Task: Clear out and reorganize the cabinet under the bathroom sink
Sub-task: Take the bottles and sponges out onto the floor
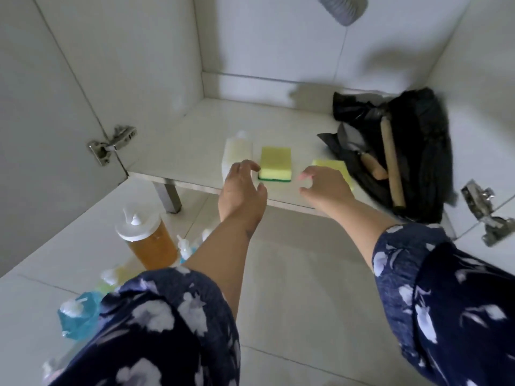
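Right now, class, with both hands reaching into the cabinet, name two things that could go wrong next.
1. The left hand reaches past the white bottle beside the green-backed sponge; a careless sweep might tip it.
2. The trowel and wooden-handled tool lie loose on the black bag near the right hand; tugging the bag could spill them.

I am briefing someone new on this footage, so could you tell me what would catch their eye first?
Two bare hands, left hand and right hand, reach with open fingers toward two yellow sponges at the front of the cabinet floor. A black plastic bag holding wooden-handled tools fills the right corner. An amber bottle stands on the tiles at lower left.
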{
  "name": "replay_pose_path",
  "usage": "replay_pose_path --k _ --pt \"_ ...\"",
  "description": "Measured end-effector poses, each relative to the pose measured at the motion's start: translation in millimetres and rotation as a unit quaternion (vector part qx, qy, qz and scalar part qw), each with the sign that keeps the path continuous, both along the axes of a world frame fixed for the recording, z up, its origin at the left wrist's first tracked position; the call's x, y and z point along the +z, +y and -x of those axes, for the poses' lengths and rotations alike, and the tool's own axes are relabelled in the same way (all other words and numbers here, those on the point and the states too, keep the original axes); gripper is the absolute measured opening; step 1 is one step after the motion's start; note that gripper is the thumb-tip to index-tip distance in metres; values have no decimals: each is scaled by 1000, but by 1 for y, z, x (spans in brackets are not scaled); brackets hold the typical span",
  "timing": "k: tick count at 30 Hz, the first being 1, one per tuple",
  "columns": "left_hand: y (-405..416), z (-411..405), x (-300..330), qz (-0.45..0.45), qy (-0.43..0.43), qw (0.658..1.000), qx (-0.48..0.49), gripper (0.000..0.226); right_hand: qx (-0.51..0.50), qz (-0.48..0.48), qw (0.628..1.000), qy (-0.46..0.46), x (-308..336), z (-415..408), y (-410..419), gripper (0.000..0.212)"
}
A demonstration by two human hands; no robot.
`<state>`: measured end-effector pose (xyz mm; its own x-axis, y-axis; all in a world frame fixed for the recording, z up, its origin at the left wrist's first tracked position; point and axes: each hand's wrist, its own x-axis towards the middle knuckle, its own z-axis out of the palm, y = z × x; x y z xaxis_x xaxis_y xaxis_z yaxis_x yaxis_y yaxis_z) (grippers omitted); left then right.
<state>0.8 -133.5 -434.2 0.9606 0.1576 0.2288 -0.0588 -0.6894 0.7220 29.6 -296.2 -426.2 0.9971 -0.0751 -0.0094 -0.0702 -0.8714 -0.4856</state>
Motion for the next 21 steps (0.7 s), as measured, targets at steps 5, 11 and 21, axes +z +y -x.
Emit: replay_pose_path --k 5,11,21 --pt "-40 -61 -7 -54 62 996 -29 39 -58 56 994 79 -15 -46 -35 54" --pt "-57 -125 -42 -201 116 972 -18 59 -89 79 989 88 -50 -65 -47 68" --pt "-65 -140 -55 -298 98 950 6 36 -96 79 992 -10 -63 -61 -41 55"
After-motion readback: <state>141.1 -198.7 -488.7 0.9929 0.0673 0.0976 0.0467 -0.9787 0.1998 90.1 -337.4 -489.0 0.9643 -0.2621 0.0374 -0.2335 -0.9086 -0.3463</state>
